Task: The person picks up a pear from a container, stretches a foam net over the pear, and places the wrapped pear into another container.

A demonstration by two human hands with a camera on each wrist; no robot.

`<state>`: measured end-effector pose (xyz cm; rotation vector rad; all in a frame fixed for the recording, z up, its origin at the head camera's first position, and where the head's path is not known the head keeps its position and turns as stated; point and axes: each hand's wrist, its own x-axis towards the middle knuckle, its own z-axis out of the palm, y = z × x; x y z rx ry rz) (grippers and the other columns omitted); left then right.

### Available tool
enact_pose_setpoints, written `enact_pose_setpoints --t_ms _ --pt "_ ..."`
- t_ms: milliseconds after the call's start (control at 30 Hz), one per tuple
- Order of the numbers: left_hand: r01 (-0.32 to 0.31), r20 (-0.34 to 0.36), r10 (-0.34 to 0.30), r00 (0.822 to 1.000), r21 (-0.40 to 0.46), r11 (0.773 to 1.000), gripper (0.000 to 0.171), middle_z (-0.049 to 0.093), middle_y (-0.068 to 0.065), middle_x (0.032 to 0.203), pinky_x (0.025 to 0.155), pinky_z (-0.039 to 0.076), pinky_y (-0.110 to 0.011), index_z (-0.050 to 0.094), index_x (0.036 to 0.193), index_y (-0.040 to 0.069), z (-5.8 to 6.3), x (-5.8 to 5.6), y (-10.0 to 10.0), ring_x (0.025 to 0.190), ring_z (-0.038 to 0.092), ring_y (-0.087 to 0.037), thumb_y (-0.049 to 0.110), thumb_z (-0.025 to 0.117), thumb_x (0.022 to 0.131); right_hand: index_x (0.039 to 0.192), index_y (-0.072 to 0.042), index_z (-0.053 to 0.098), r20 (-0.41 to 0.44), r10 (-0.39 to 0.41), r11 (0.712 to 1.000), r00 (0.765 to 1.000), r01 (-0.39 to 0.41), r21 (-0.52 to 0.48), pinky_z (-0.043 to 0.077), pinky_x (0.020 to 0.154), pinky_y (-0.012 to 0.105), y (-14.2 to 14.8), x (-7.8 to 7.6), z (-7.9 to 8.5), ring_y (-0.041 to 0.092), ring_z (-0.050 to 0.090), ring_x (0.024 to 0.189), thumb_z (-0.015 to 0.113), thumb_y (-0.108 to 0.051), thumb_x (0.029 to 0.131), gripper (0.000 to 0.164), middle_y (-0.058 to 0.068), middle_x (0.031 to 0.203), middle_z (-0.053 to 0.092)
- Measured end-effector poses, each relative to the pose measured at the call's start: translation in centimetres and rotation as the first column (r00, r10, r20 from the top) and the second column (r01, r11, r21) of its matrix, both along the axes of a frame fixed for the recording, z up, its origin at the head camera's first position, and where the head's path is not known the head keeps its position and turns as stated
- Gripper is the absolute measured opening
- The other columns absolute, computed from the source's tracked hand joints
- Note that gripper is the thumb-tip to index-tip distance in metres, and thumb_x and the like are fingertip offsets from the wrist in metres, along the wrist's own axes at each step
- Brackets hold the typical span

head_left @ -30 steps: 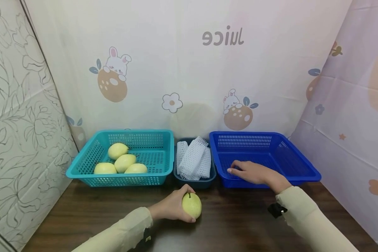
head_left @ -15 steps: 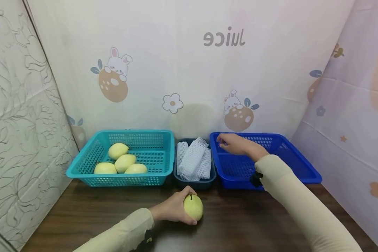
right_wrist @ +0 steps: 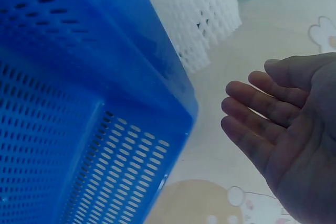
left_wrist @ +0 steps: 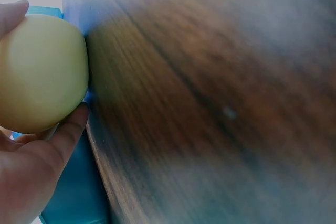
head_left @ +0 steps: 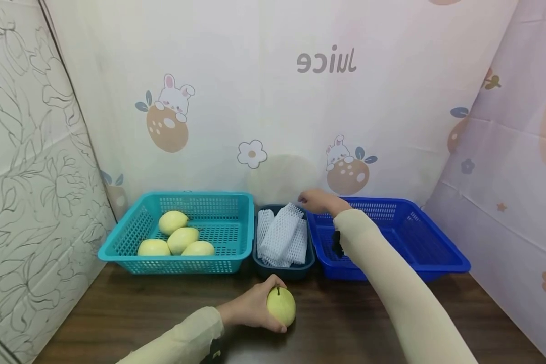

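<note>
My left hand point(head_left: 254, 306) grips a yellow-green pear point(head_left: 281, 307) low over the wooden table, its stem pointing up in the head view. Up close in the left wrist view, the pear point(left_wrist: 42, 74) sits between thumb and fingers. My right hand point(head_left: 317, 200) hovers above the small dark basket point(head_left: 284, 273), near the top of the white foam net sleeves point(head_left: 280, 237). In the right wrist view the right hand point(right_wrist: 294, 114) holds nothing, its fingers loosely bent and apart from the foam net sleeves point(right_wrist: 191, 11).
A teal basket point(head_left: 177, 265) with several pears point(head_left: 173, 222) stands on the left. On the right is a blue basket point(head_left: 391, 202), partly covered by my right forearm. A printed curtain point(head_left: 218, 101) hangs behind the baskets, over the dark wooden table point(head_left: 336, 323).
My right hand has moved up and left, from over the blue basket to above the foam net sleeves. The left hand keeps its grip on the pear, almost in place.
</note>
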<state>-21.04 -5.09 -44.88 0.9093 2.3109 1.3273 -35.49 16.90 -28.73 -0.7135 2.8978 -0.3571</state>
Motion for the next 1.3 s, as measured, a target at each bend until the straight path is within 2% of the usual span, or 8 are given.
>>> enact_pose_setpoints --t_ms 200,433,600,767,933,1000,1300 --pt "-0.007 0.006 0.007 1.000 -0.004 1.000 0.068 0.057 0.006 0.098 0.065 0.050 -0.027 0.043 0.114 0.023 0.1 0.1 0.0 0.080 0.058 -0.009 0.027 0.086 0.062 0.123 0.011 0.055 0.060 -0.024 1.000 0.998 0.025 -0.007 0.043 0.095 0.047 -0.6 -0.9 -1.5 0.034 0.055 0.106 0.045 -0.004 0.095 0.033 0.025 0.121 0.058" --pt "0.002 -0.010 -0.002 1.000 -0.006 1.000 0.068 0.057 0.007 0.097 0.065 0.050 -0.026 0.043 0.115 0.023 0.1 0.2 0.1 0.079 0.058 -0.008 0.027 0.086 0.062 0.125 0.010 0.055 0.087 -0.047 0.998 0.995 0.050 -0.034 0.041 0.097 0.047 -1.3 -1.4 -2.8 0.036 0.054 0.113 0.044 -0.007 0.098 0.034 0.025 0.125 0.056" --pt "-0.005 -0.008 0.005 1.000 -0.003 1.000 0.068 0.058 0.006 0.096 0.065 0.050 -0.026 0.043 0.114 0.022 0.2 0.2 0.1 0.079 0.058 -0.008 0.026 0.087 0.062 0.126 0.007 0.056 0.119 -0.051 0.996 0.992 0.059 -0.066 0.043 0.096 0.047 -2.0 -1.4 -3.4 0.035 0.053 0.113 0.049 -0.016 0.099 0.036 0.024 0.126 0.056" --pt "-0.003 0.004 0.003 1.000 -0.004 1.000 0.068 0.057 0.006 0.097 0.066 0.050 -0.026 0.042 0.115 0.022 0.1 0.0 0.0 0.080 0.058 -0.009 0.026 0.086 0.063 0.120 0.004 0.059 0.116 -0.058 0.994 0.992 0.068 -0.084 0.046 0.091 0.045 -2.7 -1.0 -3.3 0.031 0.057 0.104 0.056 -0.021 0.097 0.034 0.020 0.118 0.060" --pt "-0.009 -0.002 0.009 1.000 -0.012 1.000 0.068 0.057 0.006 0.097 0.066 0.049 -0.026 0.042 0.115 0.022 0.1 -0.2 0.1 0.080 0.058 -0.008 0.026 0.087 0.063 0.103 0.001 0.063 0.116 -0.021 0.991 0.993 0.036 -0.132 0.048 0.079 0.037 -2.9 -1.2 -3.2 0.024 0.054 0.086 0.060 -0.017 0.095 0.020 0.012 0.095 0.061" --pt "-0.012 -0.007 0.012 1.000 -0.013 1.000 0.068 0.057 0.006 0.097 0.066 0.049 -0.026 0.043 0.115 0.022 0.1 -0.1 0.1 0.080 0.058 -0.008 0.026 0.087 0.063 0.099 0.000 0.063 0.116 -0.004 0.988 0.993 0.021 -0.152 0.047 0.076 0.034 -2.9 -1.3 -3.2 0.022 0.054 0.083 0.060 -0.016 0.094 0.017 0.009 0.091 0.060" --pt "-0.015 -0.040 0.015 0.999 -0.001 1.000 0.069 0.057 0.006 0.097 0.067 0.049 -0.025 0.043 0.114 0.023 -0.1 0.2 0.1 0.080 0.057 -0.008 0.025 0.087 0.062 0.101 0.001 0.065 0.056 0.104 0.963 0.993 -0.086 -0.257 0.051 0.075 0.034 -1.9 -0.8 -1.6 0.022 0.058 0.086 0.064 -0.011 0.091 0.015 0.011 0.095 0.065"
